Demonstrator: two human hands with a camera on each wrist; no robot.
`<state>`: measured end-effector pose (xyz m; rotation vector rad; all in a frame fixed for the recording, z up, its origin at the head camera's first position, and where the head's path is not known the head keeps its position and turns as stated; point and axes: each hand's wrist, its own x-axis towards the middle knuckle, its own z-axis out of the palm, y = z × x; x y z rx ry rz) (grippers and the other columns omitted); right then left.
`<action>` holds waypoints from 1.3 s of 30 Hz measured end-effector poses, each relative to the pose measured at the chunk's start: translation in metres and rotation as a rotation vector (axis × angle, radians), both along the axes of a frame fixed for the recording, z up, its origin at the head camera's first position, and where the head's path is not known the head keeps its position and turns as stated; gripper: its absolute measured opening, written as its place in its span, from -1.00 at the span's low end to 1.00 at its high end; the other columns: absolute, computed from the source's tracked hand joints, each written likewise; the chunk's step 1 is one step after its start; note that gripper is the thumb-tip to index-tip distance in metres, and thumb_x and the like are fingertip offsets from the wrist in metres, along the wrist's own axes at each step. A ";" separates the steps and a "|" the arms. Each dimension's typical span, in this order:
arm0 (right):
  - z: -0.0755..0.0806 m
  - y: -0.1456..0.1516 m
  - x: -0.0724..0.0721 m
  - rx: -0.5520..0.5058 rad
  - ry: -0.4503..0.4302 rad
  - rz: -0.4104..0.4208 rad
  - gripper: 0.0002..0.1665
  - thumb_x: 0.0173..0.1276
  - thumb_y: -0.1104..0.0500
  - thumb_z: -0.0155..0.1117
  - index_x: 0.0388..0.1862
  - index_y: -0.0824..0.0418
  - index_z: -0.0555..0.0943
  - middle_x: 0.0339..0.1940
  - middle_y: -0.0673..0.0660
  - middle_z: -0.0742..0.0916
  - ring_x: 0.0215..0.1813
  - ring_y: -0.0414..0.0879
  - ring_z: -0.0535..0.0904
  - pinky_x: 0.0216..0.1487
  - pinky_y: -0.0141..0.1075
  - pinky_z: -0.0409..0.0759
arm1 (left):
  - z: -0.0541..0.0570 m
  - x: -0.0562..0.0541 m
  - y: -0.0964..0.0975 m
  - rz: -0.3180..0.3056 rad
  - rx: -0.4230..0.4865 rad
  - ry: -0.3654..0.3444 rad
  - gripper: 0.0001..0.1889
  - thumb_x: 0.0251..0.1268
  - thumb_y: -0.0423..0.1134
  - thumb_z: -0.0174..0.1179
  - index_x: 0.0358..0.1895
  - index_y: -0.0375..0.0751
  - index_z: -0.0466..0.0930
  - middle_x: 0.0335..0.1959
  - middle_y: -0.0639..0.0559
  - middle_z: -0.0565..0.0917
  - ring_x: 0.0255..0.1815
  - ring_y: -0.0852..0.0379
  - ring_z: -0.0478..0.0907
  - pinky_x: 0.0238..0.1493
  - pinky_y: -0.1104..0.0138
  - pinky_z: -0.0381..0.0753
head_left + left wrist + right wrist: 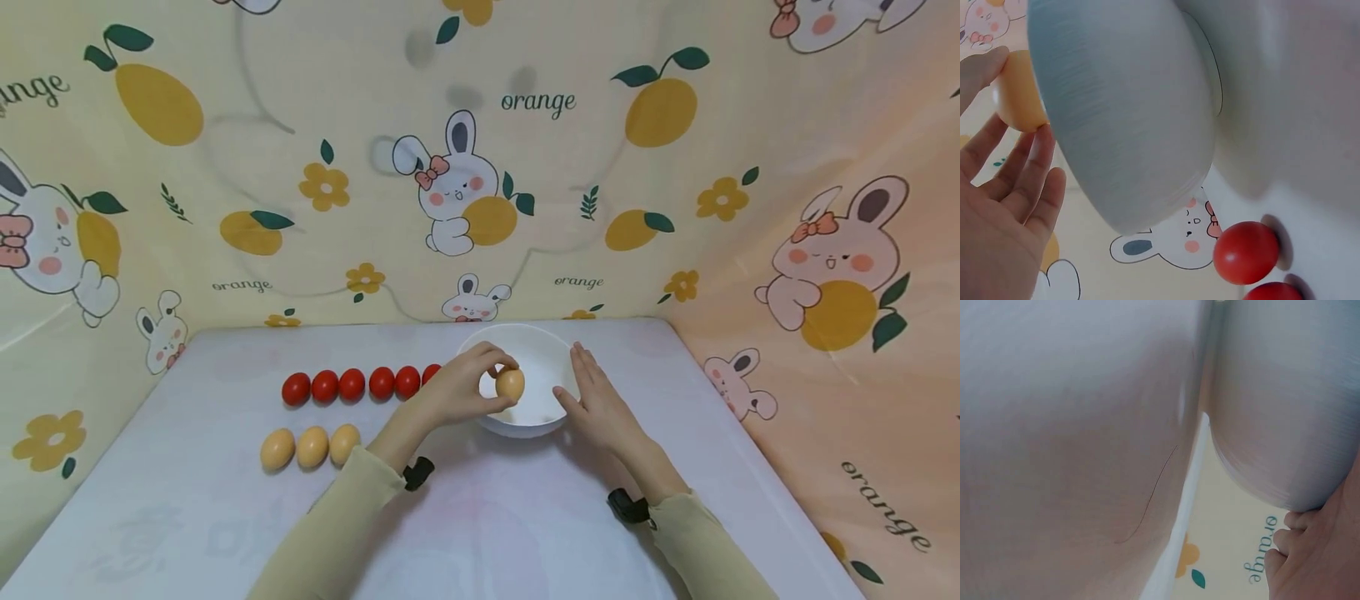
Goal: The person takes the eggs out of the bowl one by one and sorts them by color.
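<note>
My left hand point(463, 388) pinches a light brown egg point(511, 385) between thumb and fingertips, above the white bowl point(542, 354). In the left wrist view the egg point(1020, 94) shows beside the bowl's rim, with the thumb on one side and fingers on the other. My right hand point(606, 412) rests against the bowl's right side, fingers straight and thumb over the rim. Its fingertips touch the bowl's outer wall point(1285, 412) in the right wrist view. The inside of the bowl is partly hidden behind my left hand.
Three light brown eggs point(312, 447) lie in a row at the left, the last near my left sleeve. Behind them runs a row of several smooth red rounded things point(352, 385), its right end hidden by my left hand. A patterned cloth point(555, 183) hangs behind the white table point(495, 533).
</note>
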<state>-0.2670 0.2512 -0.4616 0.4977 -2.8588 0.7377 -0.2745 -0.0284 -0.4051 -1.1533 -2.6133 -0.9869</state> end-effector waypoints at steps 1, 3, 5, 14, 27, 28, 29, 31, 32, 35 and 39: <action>0.000 0.000 0.000 -0.001 0.000 0.000 0.01 0.65 -0.20 -0.02 0.70 0.39 -0.13 0.73 0.33 -0.01 0.71 0.30 -0.13 0.62 0.24 -0.02 | 0.000 0.002 -0.002 0.008 0.015 -0.001 -0.55 0.24 -0.13 0.52 0.17 -0.10 0.64 0.12 0.07 0.60 0.02 0.14 0.58 0.04 0.33 0.66; 0.001 0.000 -0.001 -0.005 -0.002 0.001 0.01 0.65 -0.21 -0.02 0.70 0.39 -0.13 0.74 0.32 -0.02 0.71 0.29 -0.13 0.62 0.23 -0.02 | 0.000 0.006 -0.005 0.028 0.038 -0.006 -0.53 0.22 -0.13 0.53 0.16 -0.10 0.64 0.12 0.07 0.60 0.02 0.12 0.58 0.04 0.28 0.68; 0.001 0.000 -0.001 -0.006 -0.001 0.002 0.01 0.65 -0.21 -0.02 0.70 0.40 -0.13 0.74 0.32 -0.02 0.71 0.30 -0.13 0.62 0.23 -0.03 | 0.000 0.011 -0.009 0.048 0.060 -0.010 -0.53 0.20 -0.14 0.55 0.16 -0.09 0.64 0.12 0.06 0.60 0.02 0.10 0.58 0.02 0.20 0.71; 0.001 0.000 0.000 -0.008 0.014 0.012 0.01 0.65 -0.20 -0.02 0.68 0.43 -0.11 0.73 0.33 -0.02 0.71 0.31 -0.12 0.63 0.23 -0.03 | -0.003 0.027 -0.030 0.124 0.119 0.022 -0.50 0.13 -0.19 0.58 0.14 -0.13 0.64 0.11 0.03 0.62 -0.01 0.09 0.62 0.01 0.16 0.71; 0.000 0.000 0.001 -0.019 0.001 0.008 0.03 0.64 -0.23 -0.02 0.69 0.41 -0.12 0.73 0.33 -0.02 0.70 0.33 -0.11 0.61 0.26 -0.01 | -0.009 0.040 -0.070 0.200 0.070 0.014 -0.47 0.13 -0.19 0.59 0.17 -0.16 0.66 0.12 0.03 0.62 0.00 0.05 0.62 0.05 0.20 0.71; 0.000 0.000 0.001 -0.021 0.000 0.010 0.02 0.65 -0.23 -0.02 0.69 0.40 -0.13 0.73 0.33 -0.02 0.70 0.33 -0.11 0.61 0.26 -0.01 | -0.010 0.041 -0.073 0.210 0.055 0.016 -0.47 0.12 -0.18 0.59 0.17 -0.16 0.66 0.11 0.04 0.61 0.00 0.06 0.62 0.05 0.21 0.70; 0.000 0.000 0.001 -0.022 -0.003 0.010 0.02 0.65 -0.22 -0.02 0.70 0.40 -0.14 0.73 0.33 -0.03 0.71 0.33 -0.12 0.61 0.27 -0.01 | -0.011 0.042 -0.076 0.218 0.043 0.014 -0.47 0.12 -0.17 0.59 0.18 -0.15 0.66 0.10 0.04 0.61 0.00 0.06 0.62 0.05 0.21 0.71; 0.000 0.000 0.002 -0.021 -0.010 0.005 0.02 0.65 -0.23 -0.03 0.70 0.38 -0.14 0.74 0.30 -0.03 0.71 0.31 -0.12 0.61 0.26 -0.01 | -0.012 0.044 -0.082 0.239 0.016 0.002 -0.46 0.12 -0.17 0.59 0.19 -0.14 0.66 0.09 0.04 0.61 0.01 0.06 0.63 0.06 0.19 0.72; 0.000 0.000 0.002 -0.018 -0.011 0.004 0.02 0.65 -0.23 -0.03 0.70 0.37 -0.15 0.74 0.30 -0.04 0.71 0.31 -0.12 0.61 0.25 0.00 | -0.012 0.045 -0.085 0.250 0.000 -0.004 -0.45 0.12 -0.16 0.59 0.20 -0.13 0.66 0.09 0.04 0.61 0.02 0.07 0.64 0.06 0.19 0.73; 0.000 0.000 0.002 -0.016 -0.011 0.005 0.03 0.65 -0.23 -0.03 0.70 0.37 -0.15 0.74 0.30 -0.04 0.71 0.32 -0.12 0.61 0.26 0.00 | -0.012 0.048 -0.093 0.270 -0.040 -0.014 -0.44 0.13 -0.16 0.58 0.22 -0.14 0.66 0.13 0.02 0.62 0.04 0.07 0.66 0.08 0.17 0.73; 0.000 0.000 0.001 -0.015 -0.006 0.002 0.03 0.64 -0.25 -0.04 0.70 0.37 -0.15 0.74 0.30 -0.04 0.71 0.31 -0.13 0.61 0.25 -0.01 | -0.012 0.050 -0.105 0.266 -0.100 0.013 -0.47 0.14 -0.17 0.57 0.20 -0.16 0.66 0.12 0.03 0.62 0.02 0.11 0.65 0.08 0.18 0.71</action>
